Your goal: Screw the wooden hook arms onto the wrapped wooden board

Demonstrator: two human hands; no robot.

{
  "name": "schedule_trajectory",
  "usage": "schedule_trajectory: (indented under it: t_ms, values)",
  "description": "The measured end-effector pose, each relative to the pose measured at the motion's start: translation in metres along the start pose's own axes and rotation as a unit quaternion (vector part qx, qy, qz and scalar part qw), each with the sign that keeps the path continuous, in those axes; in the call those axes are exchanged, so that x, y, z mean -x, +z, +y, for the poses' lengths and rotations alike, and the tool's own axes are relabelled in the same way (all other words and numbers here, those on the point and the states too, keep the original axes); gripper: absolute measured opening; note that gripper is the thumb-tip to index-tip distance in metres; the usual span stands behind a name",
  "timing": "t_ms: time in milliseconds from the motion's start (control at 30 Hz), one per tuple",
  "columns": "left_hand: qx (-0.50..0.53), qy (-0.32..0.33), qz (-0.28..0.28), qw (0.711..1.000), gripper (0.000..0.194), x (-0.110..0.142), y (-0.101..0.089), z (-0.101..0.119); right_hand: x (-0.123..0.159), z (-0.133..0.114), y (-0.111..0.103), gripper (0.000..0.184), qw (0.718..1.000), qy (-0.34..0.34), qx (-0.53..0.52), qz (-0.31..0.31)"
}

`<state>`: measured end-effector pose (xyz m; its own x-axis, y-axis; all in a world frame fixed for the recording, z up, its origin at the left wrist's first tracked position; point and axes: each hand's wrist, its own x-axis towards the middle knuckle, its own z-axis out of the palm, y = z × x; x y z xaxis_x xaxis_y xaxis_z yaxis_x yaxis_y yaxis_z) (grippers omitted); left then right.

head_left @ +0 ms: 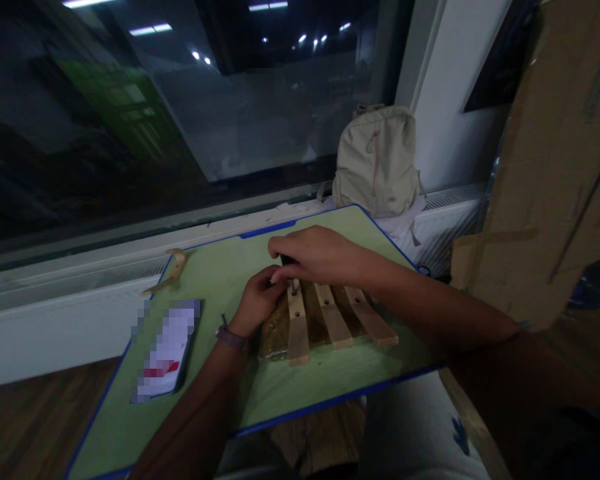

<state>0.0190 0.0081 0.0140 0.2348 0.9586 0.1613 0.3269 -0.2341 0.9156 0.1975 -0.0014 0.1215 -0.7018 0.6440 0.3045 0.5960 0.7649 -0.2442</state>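
Observation:
My right hand (315, 253) is closed around the dark handle of a screwdriver (293, 288), held upright. Its thin metal shaft points down at the left wooden slat (299, 337). At that slat's far end my left hand (260, 297) is closed, its fingertips close to the shaft; what they pinch is hidden. Two more pale slats, a middle one (336, 323) and a right one (373, 320), lie beside it with dark holes in them. All three rest across a glossy brown wooden board (275, 333), their near ends sticking out past its edge. My hands cover the far ends.
The board lies on a green table (220, 393) with a blue rim. A phone (165, 353) with a lit screen is at the left, and a curved wooden piece (177, 270) sits at the far left edge. Behind stand a beige backpack (377, 163) and large cardboard (545, 167).

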Motion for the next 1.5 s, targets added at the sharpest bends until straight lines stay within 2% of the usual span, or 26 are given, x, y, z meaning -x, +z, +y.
schedule_trajectory:
  t_ms: [200, 267, 367, 433, 467, 533, 600, 700, 800, 867, 933, 967, 1033, 1100, 1167, 1233, 1300, 1367, 1433, 1500]
  values:
    - [-0.002, -0.011, -0.002, 1.0, 0.018, 0.0, -0.002, 0.002, 0.004, -0.004, 0.002, 0.041, 0.981, -0.152, -0.125, -0.002]
    - [0.001, -0.01, -0.004, 1.0, 0.019, 0.0, -0.001, 0.004, 0.003, -0.002, 0.002, 0.033, 0.982, -0.137, -0.128, 0.019]
    - [0.009, -0.005, -0.012, 1.0, 0.027, 0.0, 0.001, 0.005, 0.002, -0.001, -0.003, 0.014, 0.998, -0.043, -0.039, 0.03]
    - [0.011, -0.002, -0.014, 1.0, 0.029, 0.001, 0.001, 0.005, 0.003, -0.004, -0.006, 0.012, 0.999, 0.016, 0.033, 0.008]
    - [0.009, 0.0, -0.013, 1.0, 0.029, 0.001, 0.001, 0.004, 0.004, -0.006, -0.007, 0.014, 0.999, 0.024, 0.047, -0.001]
    - [0.0, 0.003, -0.007, 1.0, 0.026, 0.0, -0.001, 0.003, 0.006, -0.011, -0.006, 0.014, 1.0, -0.014, 0.018, -0.014]
    - [-0.011, 0.002, 0.001, 1.0, 0.021, 0.0, -0.003, 0.001, 0.007, -0.014, -0.002, 0.005, 0.995, -0.078, -0.056, -0.021]
    - [-0.022, -0.008, 0.005, 1.0, 0.02, 0.0, -0.005, 0.001, 0.005, -0.01, 0.004, 0.02, 0.979, -0.131, -0.153, -0.036]
    - [-0.018, -0.005, 0.002, 1.0, 0.021, 0.001, -0.003, 0.004, 0.0, -0.001, 0.004, 0.014, 0.982, -0.109, -0.15, -0.02]
    - [-0.008, 0.003, 0.0, 1.0, 0.021, 0.001, -0.001, 0.007, -0.001, 0.002, 0.002, 0.009, 0.996, -0.059, -0.07, -0.001]
    - [0.0, 0.011, 0.0, 1.0, 0.021, 0.001, 0.0, 0.008, 0.0, -0.001, 0.0, 0.018, 1.0, -0.024, -0.003, 0.0]
    - [0.002, 0.013, 0.0, 1.0, 0.02, 0.001, 0.0, 0.008, 0.001, -0.003, 0.0, 0.018, 1.0, -0.024, -0.001, -0.002]
    - [0.005, 0.016, 0.003, 1.0, 0.019, 0.0, -0.001, 0.006, 0.003, -0.009, 0.002, 0.012, 0.996, -0.065, -0.059, -0.009]
    - [0.007, 0.014, 0.011, 1.0, 0.019, -0.002, -0.001, 0.003, 0.004, -0.01, 0.005, 0.022, 0.982, -0.115, -0.147, -0.022]
    - [0.009, 0.009, 0.016, 1.0, 0.019, -0.002, -0.001, 0.001, 0.004, -0.006, 0.005, 0.027, 0.972, -0.124, -0.194, -0.036]
    - [0.016, 0.004, 0.011, 1.0, 0.02, -0.002, 0.0, -0.001, 0.002, 0.002, 0.003, 0.022, 0.982, -0.087, -0.165, -0.028]
    - [0.027, 0.003, 0.0, 1.0, 0.023, -0.001, 0.002, -0.001, 0.001, 0.008, -0.001, 0.016, 0.996, -0.035, -0.083, -0.001]
    - [0.036, 0.005, -0.007, 0.999, 0.025, 0.0, 0.003, 0.0, 0.002, 0.009, -0.006, 0.019, 1.0, 0.001, -0.008, 0.007]
    - [0.035, 0.006, -0.009, 0.999, 0.025, 0.0, 0.002, 0.002, 0.003, 0.002, -0.008, 0.021, 1.0, 0.0, 0.009, -0.01]
    - [0.03, 0.006, -0.005, 1.0, 0.02, 0.0, 0.001, 0.004, 0.005, -0.006, -0.007, 0.022, 0.998, -0.045, -0.03, -0.025]
